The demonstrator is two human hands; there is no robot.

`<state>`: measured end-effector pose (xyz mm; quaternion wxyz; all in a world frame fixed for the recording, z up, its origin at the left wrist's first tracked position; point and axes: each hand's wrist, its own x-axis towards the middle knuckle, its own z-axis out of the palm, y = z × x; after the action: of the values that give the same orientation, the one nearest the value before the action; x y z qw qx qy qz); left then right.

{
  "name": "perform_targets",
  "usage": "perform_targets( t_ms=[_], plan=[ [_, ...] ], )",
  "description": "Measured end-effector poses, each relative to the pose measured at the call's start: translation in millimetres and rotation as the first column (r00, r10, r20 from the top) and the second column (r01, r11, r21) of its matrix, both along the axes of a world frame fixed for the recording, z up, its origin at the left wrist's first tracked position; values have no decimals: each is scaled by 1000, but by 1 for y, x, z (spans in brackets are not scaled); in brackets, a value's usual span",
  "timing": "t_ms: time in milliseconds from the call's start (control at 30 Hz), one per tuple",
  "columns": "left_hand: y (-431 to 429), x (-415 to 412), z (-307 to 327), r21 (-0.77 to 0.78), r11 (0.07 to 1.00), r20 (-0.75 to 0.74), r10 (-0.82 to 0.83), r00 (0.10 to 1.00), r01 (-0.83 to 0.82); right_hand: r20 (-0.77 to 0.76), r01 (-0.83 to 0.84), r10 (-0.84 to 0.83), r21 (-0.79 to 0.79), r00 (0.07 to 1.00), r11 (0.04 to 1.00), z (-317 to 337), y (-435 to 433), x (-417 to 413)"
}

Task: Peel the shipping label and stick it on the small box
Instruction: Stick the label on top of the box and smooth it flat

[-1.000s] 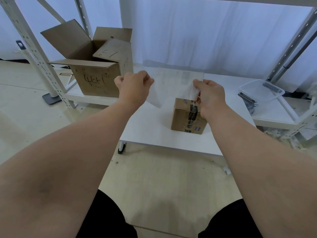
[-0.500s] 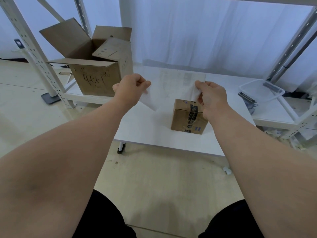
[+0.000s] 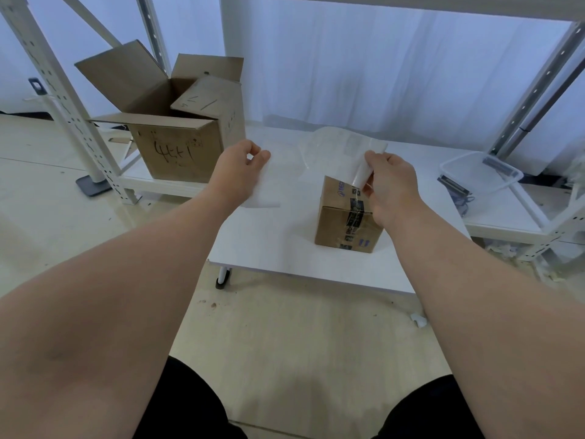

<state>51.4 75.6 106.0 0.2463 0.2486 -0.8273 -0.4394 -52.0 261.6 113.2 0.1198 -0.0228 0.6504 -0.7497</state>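
A small taped cardboard box (image 3: pixel 345 223) stands on the low white table (image 3: pixel 269 245). Above its top far edge, my right hand (image 3: pixel 391 185) pinches a curled, faintly printed label sheet (image 3: pixel 335 147) that arches up and to the left. My left hand (image 3: pixel 237 172) is further left over the table. It pinches a separate plain white sheet (image 3: pixel 264 191) that hangs down from its fingers. The two sheets are apart, with a gap between them. My right hand hides the box's right top corner.
A large open cardboard box (image 3: pixel 177 144) with black scribble sits on a low shelf at the left. Slotted white rack posts (image 3: pixel 63 99) rise at both sides. A clear plastic tub (image 3: pixel 474 172) lies at the right. White curtain hangs behind the table.
The one sheet held between both hands has come apart into two. My left hand drew left and down with the white piece, while the right hand's piece curled upward over the box.
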Motion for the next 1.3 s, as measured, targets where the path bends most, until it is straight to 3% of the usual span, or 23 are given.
perform_targets(
  t_ms=[167,400,567,767,1033,1300],
  plan=[
    [1,0,2,25,1000,0,-4,1000,4,5,43,-43,5,999,999,-1,-2,-1],
    [1,4,5,218,959,-45,-175,984,181,60,105,-103,-38,993,994,0,1,-2],
    [0,2,16,391,902,-175,-121,977,182,130,154,-136,-142,982,978,5,0,-1],
    [-1,0,18,375,921,-197,-29,980,103,198,189,-147,-216,969,958,11,3,1],
    [-1,5,19,334,933,-79,-118,990,137,214,208,-163,-208,963,956,11,12,-1],
    [-1,1,12,268,963,-60,-6,998,22,187,197,-162,-189,969,962,14,7,3]
  ],
)
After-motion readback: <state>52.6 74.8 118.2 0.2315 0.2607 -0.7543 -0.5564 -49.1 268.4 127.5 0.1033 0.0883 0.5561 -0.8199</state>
